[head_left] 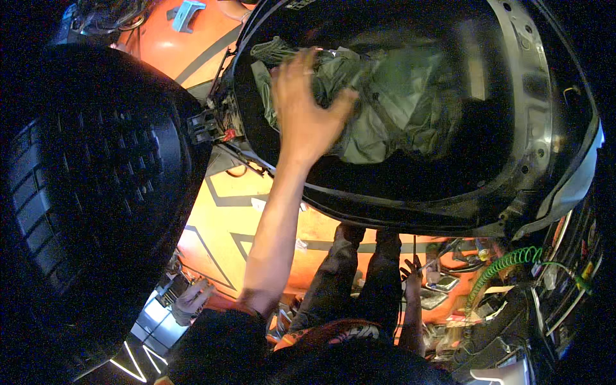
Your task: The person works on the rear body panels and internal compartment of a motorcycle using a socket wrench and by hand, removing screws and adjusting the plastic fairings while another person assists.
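Observation:
The storage tub of a scooter, with a dark rim, lies in front of me. Inside it is a crumpled bundle of dark green sheet material, which looks like a raincoat or plastic bag. My left hand reaches over the bundle's left part with fingers and thumb spread, slightly blurred. Whether its fingertips touch the material is hard to make out. Low and to the right, beside my leg, hangs my right hand. Its fingers are dark and small here, close to a thin dark upright line, and its grip is unclear.
The raised black seat fills the left side, joined at a hinge. A coiled green hose hangs at right. Tools and parts litter the orange floor. A blue step stool stands far left; a pale hand or glove shows lower left.

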Tool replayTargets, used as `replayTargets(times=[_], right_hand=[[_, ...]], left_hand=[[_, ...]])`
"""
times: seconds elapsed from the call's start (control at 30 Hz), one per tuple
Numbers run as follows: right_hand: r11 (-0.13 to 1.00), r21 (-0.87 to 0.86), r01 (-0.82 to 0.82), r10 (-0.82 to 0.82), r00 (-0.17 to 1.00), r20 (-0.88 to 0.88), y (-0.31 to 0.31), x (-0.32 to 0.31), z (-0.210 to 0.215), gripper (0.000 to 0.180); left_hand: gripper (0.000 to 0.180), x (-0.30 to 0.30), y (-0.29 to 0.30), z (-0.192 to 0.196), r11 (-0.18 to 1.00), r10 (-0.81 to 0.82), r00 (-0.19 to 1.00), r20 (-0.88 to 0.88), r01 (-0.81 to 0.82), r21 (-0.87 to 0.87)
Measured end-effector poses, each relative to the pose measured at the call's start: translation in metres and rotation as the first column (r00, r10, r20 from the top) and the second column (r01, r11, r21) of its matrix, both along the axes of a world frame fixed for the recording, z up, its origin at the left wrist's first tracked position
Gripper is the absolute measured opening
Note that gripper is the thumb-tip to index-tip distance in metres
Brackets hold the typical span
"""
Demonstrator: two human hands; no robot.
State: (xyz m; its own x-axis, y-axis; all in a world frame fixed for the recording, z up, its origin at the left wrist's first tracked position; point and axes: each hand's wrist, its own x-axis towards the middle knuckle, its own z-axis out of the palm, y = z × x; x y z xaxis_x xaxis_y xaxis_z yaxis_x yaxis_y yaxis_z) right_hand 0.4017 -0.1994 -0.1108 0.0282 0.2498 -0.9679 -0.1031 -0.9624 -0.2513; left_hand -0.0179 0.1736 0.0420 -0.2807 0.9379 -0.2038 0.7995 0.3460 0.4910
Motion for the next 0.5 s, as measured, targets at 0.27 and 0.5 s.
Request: replayTargets(times=[0.27,0.5], right_hand=[[0.986,0.081,-0.143,0.147,0.988,-0.049,0.028,-0.005,0.012,0.044],[0.955,0.140,-0.260,0.267,0.963,-0.036,0.003,0.016,-0.008,0.046]], left_hand=[[0.096,-0.080,-0.014,-0.140,0.814,0.579,0.596,0.557,-0.470,-0.342],[0.062,0.010,0.017,-0.077,0.963,0.244,0.899,0.363,-0.270,0.020]])
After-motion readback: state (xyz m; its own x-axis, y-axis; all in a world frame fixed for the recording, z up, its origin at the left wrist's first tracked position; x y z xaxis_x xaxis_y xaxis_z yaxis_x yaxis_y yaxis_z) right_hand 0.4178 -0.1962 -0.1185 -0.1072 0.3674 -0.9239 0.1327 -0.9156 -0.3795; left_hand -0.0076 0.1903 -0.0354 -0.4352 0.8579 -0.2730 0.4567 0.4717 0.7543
